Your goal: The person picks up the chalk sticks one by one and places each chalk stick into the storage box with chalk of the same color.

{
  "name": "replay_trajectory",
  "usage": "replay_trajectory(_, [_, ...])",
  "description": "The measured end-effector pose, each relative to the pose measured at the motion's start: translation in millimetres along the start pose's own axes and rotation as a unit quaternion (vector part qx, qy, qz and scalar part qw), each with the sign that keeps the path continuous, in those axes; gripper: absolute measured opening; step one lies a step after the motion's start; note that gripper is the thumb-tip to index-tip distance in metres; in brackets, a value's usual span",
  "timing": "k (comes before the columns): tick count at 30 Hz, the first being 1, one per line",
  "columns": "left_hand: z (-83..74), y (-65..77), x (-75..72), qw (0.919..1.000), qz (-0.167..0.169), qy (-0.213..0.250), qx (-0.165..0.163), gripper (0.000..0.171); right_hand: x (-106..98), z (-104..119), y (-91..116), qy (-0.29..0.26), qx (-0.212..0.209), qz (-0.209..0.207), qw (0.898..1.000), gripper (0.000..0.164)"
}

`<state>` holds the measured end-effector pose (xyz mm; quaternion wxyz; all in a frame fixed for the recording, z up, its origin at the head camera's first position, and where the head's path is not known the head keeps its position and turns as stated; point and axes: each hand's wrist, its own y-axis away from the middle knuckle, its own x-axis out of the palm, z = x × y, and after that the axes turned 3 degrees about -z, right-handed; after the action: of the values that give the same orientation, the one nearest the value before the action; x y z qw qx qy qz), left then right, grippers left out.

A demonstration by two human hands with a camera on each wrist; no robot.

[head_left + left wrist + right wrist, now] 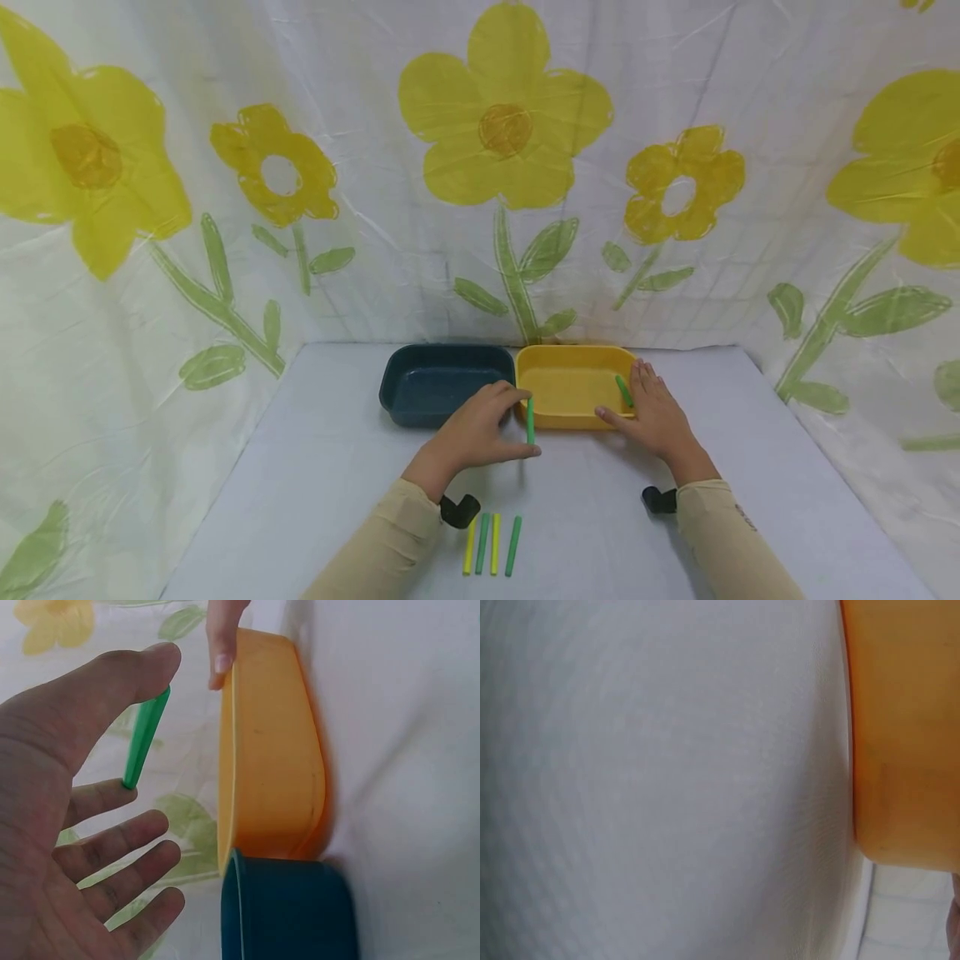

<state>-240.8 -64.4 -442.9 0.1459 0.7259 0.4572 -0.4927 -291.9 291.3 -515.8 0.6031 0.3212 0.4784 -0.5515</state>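
My left hand [480, 429] pinches a green stick [530, 420] by its two ends, between thumb and index finger. This hand is over the table just in front of the two trays. In the left wrist view the green stick [145, 739] spans thumb to index fingertip, and the other fingers are spread apart. At the right end of the yellow tray [570, 422], my right hand [660, 417] rests on the rim, fingers extended and thumb at the front edge. Beside that hand, another green stick [624, 391] leans inside the tray's right end.
A dark blue tray [416, 414] stands against the yellow one's left side. Nearer me, several yellow and green sticks [495, 543] lie in a row on the white table [600, 533]. Behind the trays hangs a flower-printed curtain [390, 275].
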Motion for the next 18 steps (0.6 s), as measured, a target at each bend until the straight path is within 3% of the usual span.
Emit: replay_trajectory(18, [7.8, -26.6, 7.5, 0.9981, 0.019, 0.049, -0.032, 0.085, 3, -1, 0, 0.001, 0.003, -0.006, 1.000, 0.124])
